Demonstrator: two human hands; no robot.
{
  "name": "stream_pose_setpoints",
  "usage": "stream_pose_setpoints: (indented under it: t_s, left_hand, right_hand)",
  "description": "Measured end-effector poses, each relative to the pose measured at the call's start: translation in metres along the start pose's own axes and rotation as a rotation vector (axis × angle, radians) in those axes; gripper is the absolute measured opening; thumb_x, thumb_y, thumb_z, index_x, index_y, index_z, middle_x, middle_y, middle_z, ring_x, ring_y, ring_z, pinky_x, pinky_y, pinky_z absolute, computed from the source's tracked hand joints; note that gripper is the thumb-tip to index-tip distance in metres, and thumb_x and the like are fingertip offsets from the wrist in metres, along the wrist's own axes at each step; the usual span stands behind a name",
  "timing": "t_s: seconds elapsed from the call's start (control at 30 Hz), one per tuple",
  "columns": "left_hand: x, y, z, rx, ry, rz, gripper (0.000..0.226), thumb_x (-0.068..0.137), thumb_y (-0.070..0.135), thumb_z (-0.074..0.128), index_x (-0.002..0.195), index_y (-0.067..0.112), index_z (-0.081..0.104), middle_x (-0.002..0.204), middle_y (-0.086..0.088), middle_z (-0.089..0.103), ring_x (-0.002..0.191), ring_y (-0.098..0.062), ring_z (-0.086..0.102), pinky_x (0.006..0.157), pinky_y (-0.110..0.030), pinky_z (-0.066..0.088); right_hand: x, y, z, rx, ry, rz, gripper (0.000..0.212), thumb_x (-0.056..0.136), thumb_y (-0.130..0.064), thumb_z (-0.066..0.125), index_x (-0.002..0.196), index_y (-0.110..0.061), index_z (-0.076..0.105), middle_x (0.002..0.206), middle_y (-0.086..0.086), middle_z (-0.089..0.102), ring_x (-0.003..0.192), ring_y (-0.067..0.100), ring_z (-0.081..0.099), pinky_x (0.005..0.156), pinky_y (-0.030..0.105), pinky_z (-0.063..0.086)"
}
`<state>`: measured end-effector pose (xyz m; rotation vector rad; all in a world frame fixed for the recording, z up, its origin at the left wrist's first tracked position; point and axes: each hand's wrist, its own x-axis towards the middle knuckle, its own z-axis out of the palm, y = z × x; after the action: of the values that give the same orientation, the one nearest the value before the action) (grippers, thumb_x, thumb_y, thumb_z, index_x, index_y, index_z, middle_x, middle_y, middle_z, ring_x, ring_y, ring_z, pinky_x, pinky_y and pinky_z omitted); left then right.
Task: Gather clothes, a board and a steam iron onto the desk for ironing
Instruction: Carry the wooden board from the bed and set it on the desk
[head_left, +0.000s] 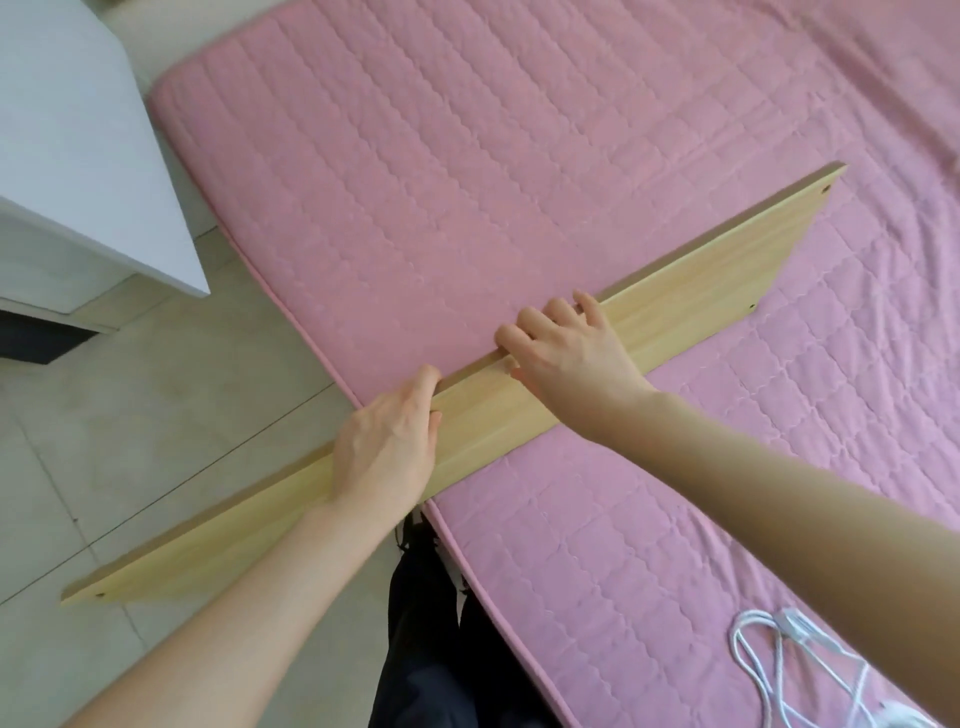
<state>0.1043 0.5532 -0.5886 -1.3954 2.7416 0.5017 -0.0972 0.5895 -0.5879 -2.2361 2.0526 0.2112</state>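
A long pale wooden board (701, 280) stretches from lower left to upper right, tilted on edge, half over the pink bed (441, 182) and half over the floor. My left hand (387, 449) grips its upper edge near the middle, fingers curled over the top. A little further along, my right hand (566, 345) grips the same edge. Small screw holes show at both ends of the board. No clothes or steam iron are in view.
A white desk corner (78, 156) stands at the upper left, across a strip of tiled floor (130, 415). A white cable (795, 660) lies coiled on the bed at the lower right. My dark trouser legs are below the board.
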Motion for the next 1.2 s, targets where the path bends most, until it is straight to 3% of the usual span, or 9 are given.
stream_pose_setpoints:
  t_s: [0.07,0.2,0.33,0.6,0.77,0.9,1.1,1.2]
  left_hand:
    - [-0.012,0.006,-0.001,-0.02,0.041,0.029,0.03,0.083,0.014,0.07,0.11,0.015,0.058,0.076,0.001,0.065,0.063,-0.024,0.064,0.048,-0.027,0.031]
    - [-0.027,0.014,-0.001,-0.132,-0.053,-0.029,0.027,0.097,0.018,0.048,0.124,0.021,0.049,0.1,0.004,0.064,0.088,-0.022,0.062,0.063,-0.037,0.048]
    - [-0.038,0.026,-0.007,-0.16,-0.131,-0.09,0.022,0.1,0.015,0.041,0.12,0.024,0.043,0.101,0.006,0.057,0.094,-0.019,0.056,0.072,-0.037,0.048]
    - [-0.075,0.034,-0.046,-0.177,-0.171,-0.088,0.018,0.097,0.009,0.043,0.109,0.022,0.041,0.098,0.005,0.056,0.092,-0.019,0.053,0.072,-0.036,0.048]
    - [-0.104,0.022,-0.097,-0.17,-0.073,-0.074,0.011,0.097,0.018,0.049,0.107,0.021,0.048,0.093,0.007,0.06,0.085,-0.017,0.056,0.069,-0.037,0.049]
    - [-0.134,0.016,-0.144,-0.15,0.053,-0.113,0.014,0.094,0.021,0.055,0.107,0.027,0.053,0.088,0.011,0.062,0.082,-0.013,0.058,0.073,-0.033,0.046]
    - [-0.184,0.007,-0.208,-0.107,0.256,-0.231,0.018,0.083,0.015,0.07,0.097,0.025,0.065,0.082,0.012,0.067,0.08,-0.015,0.062,0.099,-0.042,0.042]
    - [-0.21,0.0,-0.23,-0.072,0.339,-0.272,0.021,0.081,0.012,0.072,0.096,0.025,0.065,0.085,0.013,0.068,0.082,-0.016,0.062,0.103,-0.043,0.039]
  right_hand:
    - [-0.005,0.004,-0.004,0.006,-0.028,-0.033,0.015,0.088,-0.018,0.059,0.103,-0.018,0.057,0.089,0.0,0.058,0.083,0.027,0.056,0.089,0.045,0.043]
    - [-0.016,0.008,-0.013,0.094,-0.19,-0.069,0.017,0.097,-0.019,0.043,0.11,-0.024,0.052,0.094,-0.004,0.059,0.095,0.026,0.056,0.093,0.04,0.037]
    - [-0.031,0.005,-0.025,0.064,-0.24,-0.052,0.018,0.097,-0.016,0.041,0.105,-0.027,0.053,0.088,-0.007,0.058,0.083,0.023,0.054,0.078,0.034,0.04]
    - [-0.064,-0.018,-0.065,0.056,-0.256,-0.043,0.023,0.096,-0.015,0.044,0.109,-0.029,0.056,0.092,-0.007,0.063,0.088,0.02,0.054,0.073,0.031,0.037]
    - [-0.076,-0.043,-0.115,0.1,-0.175,-0.084,0.019,0.099,-0.02,0.043,0.109,-0.028,0.057,0.091,-0.006,0.063,0.087,0.021,0.054,0.067,0.03,0.027]
    - [-0.084,-0.068,-0.16,0.138,-0.106,-0.117,0.019,0.1,-0.023,0.041,0.111,-0.029,0.055,0.091,-0.007,0.061,0.087,0.02,0.052,0.067,0.03,0.029]
    - [-0.093,-0.112,-0.22,0.192,-0.023,-0.173,0.016,0.1,-0.026,0.042,0.107,-0.03,0.056,0.081,-0.008,0.058,0.078,0.018,0.049,0.061,0.029,0.031]
    - [-0.097,-0.137,-0.24,0.182,-0.029,-0.192,0.018,0.096,-0.021,0.047,0.108,-0.032,0.053,0.083,-0.01,0.058,0.081,0.017,0.049,0.065,0.031,0.041]
